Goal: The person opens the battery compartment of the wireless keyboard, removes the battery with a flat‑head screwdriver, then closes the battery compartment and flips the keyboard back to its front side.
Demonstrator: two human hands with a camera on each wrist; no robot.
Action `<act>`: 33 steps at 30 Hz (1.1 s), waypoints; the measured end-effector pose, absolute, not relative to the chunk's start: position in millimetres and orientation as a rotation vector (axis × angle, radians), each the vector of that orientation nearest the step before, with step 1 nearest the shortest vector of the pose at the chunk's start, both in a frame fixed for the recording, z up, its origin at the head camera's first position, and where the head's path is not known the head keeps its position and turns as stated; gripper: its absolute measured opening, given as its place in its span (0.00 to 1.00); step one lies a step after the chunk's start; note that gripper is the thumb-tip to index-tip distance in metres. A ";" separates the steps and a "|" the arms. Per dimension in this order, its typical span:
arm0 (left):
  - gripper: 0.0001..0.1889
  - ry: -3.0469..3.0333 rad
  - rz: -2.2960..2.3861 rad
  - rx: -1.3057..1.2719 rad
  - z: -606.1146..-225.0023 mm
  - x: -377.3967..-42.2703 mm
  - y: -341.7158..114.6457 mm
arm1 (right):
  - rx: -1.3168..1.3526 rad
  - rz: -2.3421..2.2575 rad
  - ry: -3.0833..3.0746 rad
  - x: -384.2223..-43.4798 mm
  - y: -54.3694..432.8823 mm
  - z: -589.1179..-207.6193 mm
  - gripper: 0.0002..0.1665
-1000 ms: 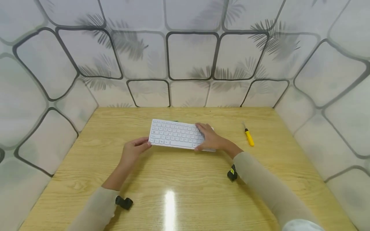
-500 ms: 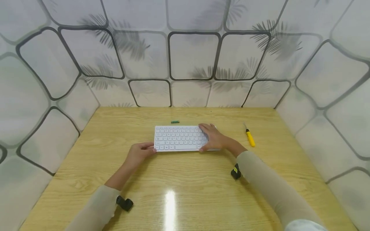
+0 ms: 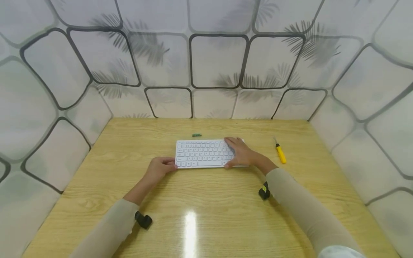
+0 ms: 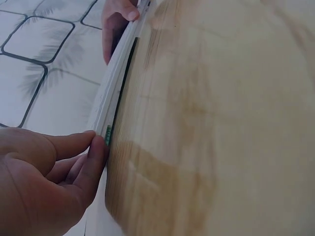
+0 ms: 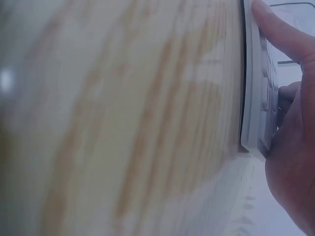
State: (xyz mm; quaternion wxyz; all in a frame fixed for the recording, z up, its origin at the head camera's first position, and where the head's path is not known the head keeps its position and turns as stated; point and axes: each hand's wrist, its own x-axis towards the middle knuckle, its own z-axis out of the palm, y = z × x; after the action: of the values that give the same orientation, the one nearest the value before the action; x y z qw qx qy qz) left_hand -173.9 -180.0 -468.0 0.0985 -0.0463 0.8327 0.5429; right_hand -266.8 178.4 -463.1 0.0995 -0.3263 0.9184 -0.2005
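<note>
A white keyboard (image 3: pixel 204 154) lies level across the wooden table, keys facing up. My left hand (image 3: pixel 158 168) pinches its near left corner between thumb and fingers. Over the right end, my right hand (image 3: pixel 243 154) grips the keyboard from front to back, thumb at the front edge and fingers toward the far edge, hiding some keys. The left wrist view shows a narrow gap under the keyboard's edge (image 4: pixel 115 73), with a green battery (image 4: pixel 108 135) visible through it. In the right wrist view, the right thumb (image 5: pixel 280 29) presses against the keyboard's side.
Just behind the keyboard, the same green battery (image 3: pixel 196 135) lies on the table (image 3: pixel 206 193). A screwdriver (image 3: pixel 280 154) with a yellow handle rests to the right. Patterned walls (image 3: pixel 216 61) enclose the back and both sides. Small black cameras (image 3: pixel 143 219) hang at the wrists.
The keyboard has come down from a tilted pose to level and turned straight, both hands staying on it. The battery behind it has come fully into view.
</note>
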 end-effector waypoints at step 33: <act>0.19 2.594 1.422 0.006 -464.5 -183.2 -174.7 | -0.897 -0.603 2.821 -259.4 188.3 -464.4 0.58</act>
State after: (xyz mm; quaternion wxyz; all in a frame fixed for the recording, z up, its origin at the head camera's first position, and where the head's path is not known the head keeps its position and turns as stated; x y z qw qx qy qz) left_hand -183.2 -174.7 -464.5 0.0914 0.0020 0.8732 0.4786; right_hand -259.4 188.3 -464.4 0.0604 -0.2962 0.9321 -0.1993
